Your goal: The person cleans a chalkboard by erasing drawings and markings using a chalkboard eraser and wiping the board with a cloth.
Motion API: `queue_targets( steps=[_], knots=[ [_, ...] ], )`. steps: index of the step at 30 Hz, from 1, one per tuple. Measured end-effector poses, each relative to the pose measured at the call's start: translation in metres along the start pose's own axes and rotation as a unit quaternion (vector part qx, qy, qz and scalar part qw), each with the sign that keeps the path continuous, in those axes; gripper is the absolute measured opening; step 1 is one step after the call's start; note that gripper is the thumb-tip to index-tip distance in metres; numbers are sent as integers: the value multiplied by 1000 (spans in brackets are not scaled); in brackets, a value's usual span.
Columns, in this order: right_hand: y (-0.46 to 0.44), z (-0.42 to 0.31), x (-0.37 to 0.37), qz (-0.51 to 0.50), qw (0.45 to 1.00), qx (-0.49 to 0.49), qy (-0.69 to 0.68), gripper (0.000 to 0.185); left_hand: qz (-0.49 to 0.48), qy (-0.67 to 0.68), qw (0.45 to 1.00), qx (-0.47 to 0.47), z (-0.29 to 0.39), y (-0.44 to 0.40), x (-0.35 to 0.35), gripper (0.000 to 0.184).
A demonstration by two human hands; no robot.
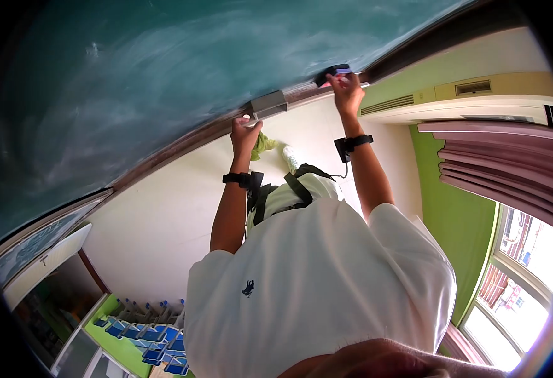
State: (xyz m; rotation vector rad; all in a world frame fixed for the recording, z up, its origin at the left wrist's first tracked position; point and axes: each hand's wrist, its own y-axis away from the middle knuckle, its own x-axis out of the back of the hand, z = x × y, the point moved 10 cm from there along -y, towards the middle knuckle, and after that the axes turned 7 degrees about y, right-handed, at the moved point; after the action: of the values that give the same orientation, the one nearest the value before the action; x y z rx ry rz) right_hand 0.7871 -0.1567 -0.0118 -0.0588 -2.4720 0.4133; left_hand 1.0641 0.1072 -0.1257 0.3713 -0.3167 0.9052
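My left hand (245,136) is at the lower edge of the green chalkboard (163,75), its thumb and fingers around the near corner of a small grey box (269,103). A small white piece (246,117) shows at the fingertips; whether it is chalk I cannot tell. Just past that wrist hangs a bunched green cloth (264,146), and what supports it is hidden. Further right, my right hand (348,93) is closed on a dark chalkboard eraser (332,74) with pink and blue on it, at the board's bottom edge. White smears cover the board.
A dark wooden ledge (157,155) runs beneath the board. At right are a yellow-cream unit with vents (472,88), a pink curtain (503,157) and a bright window (519,271). Blue seats (147,334) stand at the lower left. Both wrists wear black straps.
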Motion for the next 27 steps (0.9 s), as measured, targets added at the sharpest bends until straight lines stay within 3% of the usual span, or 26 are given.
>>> queue_targets(
  steps=[2,4,6,10,11,12,13,18,24,26,27],
  knots=[
    [-20,41,26,96,991,-63,74,46,-20,4,999,49,-7,6,8,54],
    [-36,44,30,71,992,-42,98,48,-67,55,987,132,-28,14,9,62],
    [-32,42,25,-15,993,-36,108,49,-65,50,987,136,-27,18,19,62],
    [-5,54,26,5,995,-15,101,48,-60,107,977,176,-70,19,33,56],
    [3,85,21,-3,982,-162,-98,49,-60,127,973,184,-70,21,35,56],
    [19,108,5,-9,908,-302,-290,51,-61,146,969,191,-69,24,39,56],
    [25,117,4,8,886,-338,-316,58,-59,144,968,194,-70,24,43,56],
    [32,134,-26,-16,896,-349,-273,71,-50,205,952,221,-72,34,44,50],
    [20,140,-33,1,928,-349,-130,83,-39,249,939,234,-66,52,42,43],
    [5,184,-51,-59,938,-341,-17,93,-30,232,946,226,-70,56,45,41],
    [10,160,-38,-38,938,-346,-6,97,-29,247,944,219,-75,58,45,40]
  ],
)
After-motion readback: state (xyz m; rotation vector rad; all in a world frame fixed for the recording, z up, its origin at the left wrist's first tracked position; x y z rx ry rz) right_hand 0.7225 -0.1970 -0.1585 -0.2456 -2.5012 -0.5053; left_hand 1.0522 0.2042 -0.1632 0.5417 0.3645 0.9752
